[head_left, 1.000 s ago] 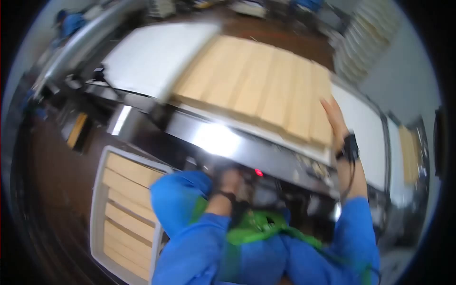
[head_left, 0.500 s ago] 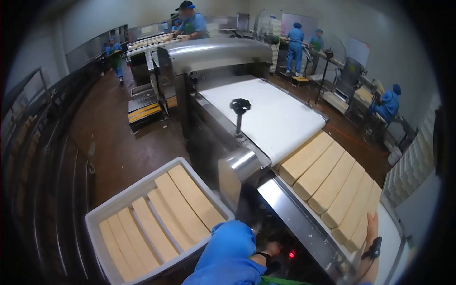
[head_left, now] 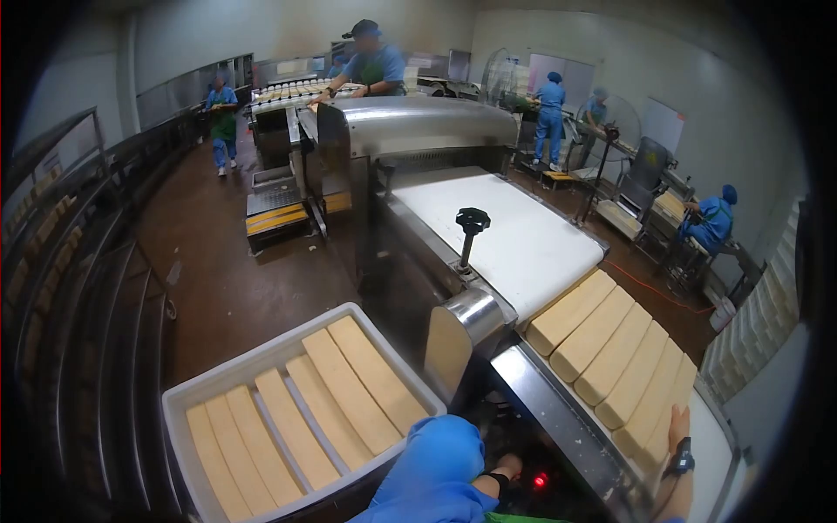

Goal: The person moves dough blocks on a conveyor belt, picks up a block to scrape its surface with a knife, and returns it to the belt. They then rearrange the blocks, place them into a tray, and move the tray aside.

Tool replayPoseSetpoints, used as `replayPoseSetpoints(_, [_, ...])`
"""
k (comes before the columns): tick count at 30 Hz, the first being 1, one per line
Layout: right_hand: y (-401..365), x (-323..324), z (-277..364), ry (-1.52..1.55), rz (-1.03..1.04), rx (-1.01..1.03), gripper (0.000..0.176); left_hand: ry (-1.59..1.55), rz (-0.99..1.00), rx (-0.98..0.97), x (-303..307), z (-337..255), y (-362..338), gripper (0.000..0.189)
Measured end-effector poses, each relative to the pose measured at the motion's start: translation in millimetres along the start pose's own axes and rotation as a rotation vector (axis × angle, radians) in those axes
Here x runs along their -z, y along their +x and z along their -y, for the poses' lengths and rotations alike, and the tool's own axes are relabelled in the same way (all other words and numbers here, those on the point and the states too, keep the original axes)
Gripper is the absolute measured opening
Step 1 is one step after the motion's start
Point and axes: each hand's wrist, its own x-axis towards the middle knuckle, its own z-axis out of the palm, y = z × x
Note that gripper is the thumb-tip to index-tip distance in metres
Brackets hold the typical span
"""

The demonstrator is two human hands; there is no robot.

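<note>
Several long pale-yellow blocks (head_left: 615, 362), which look like dough or cake, lie side by side on the white surface at the belt's lower end. My right hand (head_left: 678, 427), wearing a dark watch, lies with fingers stretched along the outer side of the rightmost block. My left hand (head_left: 511, 465), with a black band on its wrist, is low beside the machine near a red light (head_left: 540, 480); its fingers are mostly hidden. Left of my blue sleeve stands a white bin (head_left: 171, 410) holding more such blocks in a row, with gaps between some.
A metal machine (head_left: 427, 122) with a white belt (head_left: 514, 244) and a black knob (head_left: 472, 220) is ahead. A person (head_left: 375, 70) leans over a tray line behind it. Another person (head_left: 222, 126) stands in the left aisle by racks (head_left: 105, 366). More people work at right.
My view has shifted, so the bin and machine appear slightly lower and farther right. My right hand stays against the end block. The person in the left aisle is a little nearer.
</note>
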Motion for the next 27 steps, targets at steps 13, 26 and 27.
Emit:
replayPoseSetpoints(13, [-13.6, -4.8, 15.8, -0.165, -0.079, 0.079, 0.041, -0.111, -0.011, 0.068, 13.1, -29.5, -49.5, 0.035])
replayPoseSetpoints(26, [-12.4, -4.8, 13.9, -0.124, -0.069, 0.080, 0.039, -0.476, 0.044, 0.306, 5.5, -29.1, -43.5, 0.023])
replayPoseSetpoints(27, [-11.6, -4.3, 13.2, -0.139, -0.069, 0.091, 0.039, -0.475, 0.053, 0.308, 5.0, -28.1, -41.8, 0.023])
